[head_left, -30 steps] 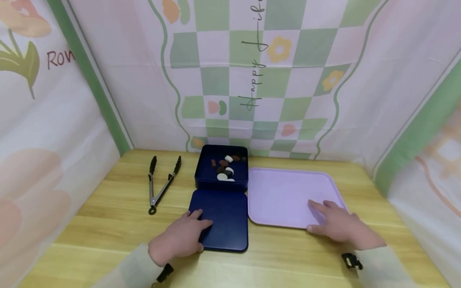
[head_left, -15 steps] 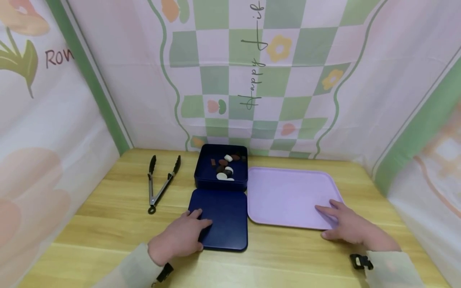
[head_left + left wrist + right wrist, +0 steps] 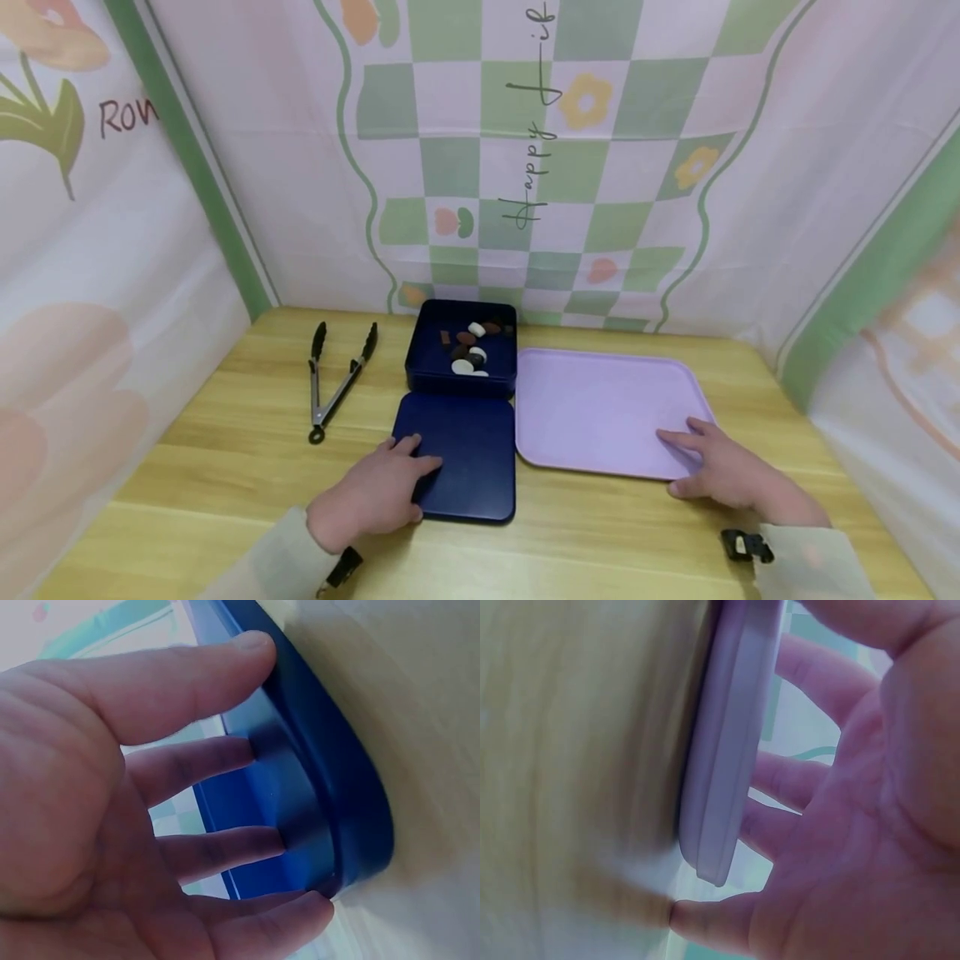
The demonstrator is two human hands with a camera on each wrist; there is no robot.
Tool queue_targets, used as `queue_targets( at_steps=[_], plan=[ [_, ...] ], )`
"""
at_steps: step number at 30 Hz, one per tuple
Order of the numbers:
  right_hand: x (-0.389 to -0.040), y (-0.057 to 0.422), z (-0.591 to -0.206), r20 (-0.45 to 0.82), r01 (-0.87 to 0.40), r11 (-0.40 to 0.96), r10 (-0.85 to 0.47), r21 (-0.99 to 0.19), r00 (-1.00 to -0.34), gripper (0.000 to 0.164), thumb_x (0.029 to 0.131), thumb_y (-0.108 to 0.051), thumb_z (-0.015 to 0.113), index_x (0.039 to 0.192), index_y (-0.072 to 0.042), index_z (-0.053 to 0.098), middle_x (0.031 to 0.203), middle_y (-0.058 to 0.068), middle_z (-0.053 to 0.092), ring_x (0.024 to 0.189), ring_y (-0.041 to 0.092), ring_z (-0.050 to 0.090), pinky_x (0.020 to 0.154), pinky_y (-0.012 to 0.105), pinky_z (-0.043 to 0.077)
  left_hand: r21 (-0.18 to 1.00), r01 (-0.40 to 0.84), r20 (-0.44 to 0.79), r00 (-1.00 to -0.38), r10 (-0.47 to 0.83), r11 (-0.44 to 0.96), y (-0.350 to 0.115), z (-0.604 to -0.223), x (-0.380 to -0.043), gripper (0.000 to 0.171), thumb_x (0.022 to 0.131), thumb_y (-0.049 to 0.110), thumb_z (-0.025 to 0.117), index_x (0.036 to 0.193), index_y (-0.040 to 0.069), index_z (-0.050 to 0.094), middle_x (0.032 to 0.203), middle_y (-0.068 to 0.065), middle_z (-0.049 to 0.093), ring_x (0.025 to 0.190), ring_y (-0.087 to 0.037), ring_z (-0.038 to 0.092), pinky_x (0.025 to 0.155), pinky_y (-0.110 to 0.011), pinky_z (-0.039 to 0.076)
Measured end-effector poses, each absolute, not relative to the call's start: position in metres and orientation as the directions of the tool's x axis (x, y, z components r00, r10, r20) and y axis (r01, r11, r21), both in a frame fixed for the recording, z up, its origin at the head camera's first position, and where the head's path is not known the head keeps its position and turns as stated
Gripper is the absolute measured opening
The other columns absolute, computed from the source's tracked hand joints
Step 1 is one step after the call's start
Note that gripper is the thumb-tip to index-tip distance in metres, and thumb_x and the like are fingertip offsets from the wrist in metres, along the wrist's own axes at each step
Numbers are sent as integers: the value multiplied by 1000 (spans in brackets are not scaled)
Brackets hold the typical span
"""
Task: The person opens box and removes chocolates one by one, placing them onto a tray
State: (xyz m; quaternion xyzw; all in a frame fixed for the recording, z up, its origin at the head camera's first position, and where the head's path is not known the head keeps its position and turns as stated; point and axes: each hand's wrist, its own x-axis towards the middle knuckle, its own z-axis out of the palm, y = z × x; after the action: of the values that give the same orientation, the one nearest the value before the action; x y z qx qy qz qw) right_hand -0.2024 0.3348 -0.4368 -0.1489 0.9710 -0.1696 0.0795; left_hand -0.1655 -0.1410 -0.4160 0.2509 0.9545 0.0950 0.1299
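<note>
My left hand rests with spread fingers on the left side of a flat dark blue lid. In the left wrist view its fingertips touch the lid's face, and the thumb lies at the edge. On the right, my right hand is spread over the near right corner of a lilac tray. The right wrist view has several fingers behind the tray's rim, with one outer finger reaching past its corner to the tabletop.
Behind the lid stands a dark blue box holding several small white, brown and black pieces. Spread metal tongs with black tips lie at the left of the wooden table. A patterned curtain hangs behind.
My right hand slid rightward along the tray to its near right corner, then stayed there. My left hand, the lid, the box and the tongs have kept their places.
</note>
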Motion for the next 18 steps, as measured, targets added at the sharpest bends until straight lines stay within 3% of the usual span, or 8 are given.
queue_targets(
  at_steps=[5, 8, 13, 16, 18],
  plan=[
    [-202, 334, -435, -128, -243, 896, -308, -371, -943, 86, 69, -39, 88, 138, 1, 56, 141, 49, 22, 122, 72, 27, 97, 75, 29, 335, 434, -188, -839, 510, 836, -149, -410, -170, 55, 88, 30, 76, 137, 11, 60, 144, -22, 48, 131, -41, 45, 105, -57, 38],
    [-202, 334, -435, -150, -220, 894, -298, -390, -943, 86, 70, -39, 88, 139, 1, 55, 142, 49, 20, 123, 71, 25, 97, 75, 28, 468, 342, -131, -885, 446, 815, -161, -408, -180, 63, 91, 31, 73, 146, 8, 50, 147, -20, 45, 133, -39, 43, 107, -56, 36],
    [-203, 334, -435, -176, -193, 893, -283, -406, -943, 87, 70, -41, 87, 140, 1, 54, 144, 48, 18, 124, 71, 22, 98, 75, 26, 707, 52, -12, -996, 86, 706, -189, -406, -209, 99, 90, 33, 76, 161, 12, 10, 161, -24, 12, 144, -47, 16, 109, -65, 23],
    [-203, 335, -435, -179, -188, 894, -280, -406, -943, 88, 71, -42, 87, 140, 0, 54, 144, 48, 18, 125, 71, 22, 98, 75, 26, 759, -81, -22, -995, -98, 646, -209, -408, -226, 109, 90, 35, 75, 160, 16, -5, 161, -26, -1, 142, -53, 7, 108, -69, 21],
    [-203, 335, -436, -177, -189, 894, -280, -405, -944, 88, 71, -42, 87, 140, 0, 54, 144, 48, 18, 125, 71, 22, 98, 75, 25, 746, -136, -52, -988, -147, 651, -220, -411, -233, 111, 90, 35, 74, 159, 14, -11, 160, -29, -4, 140, -58, 5, 107, -71, 19]
  ],
)
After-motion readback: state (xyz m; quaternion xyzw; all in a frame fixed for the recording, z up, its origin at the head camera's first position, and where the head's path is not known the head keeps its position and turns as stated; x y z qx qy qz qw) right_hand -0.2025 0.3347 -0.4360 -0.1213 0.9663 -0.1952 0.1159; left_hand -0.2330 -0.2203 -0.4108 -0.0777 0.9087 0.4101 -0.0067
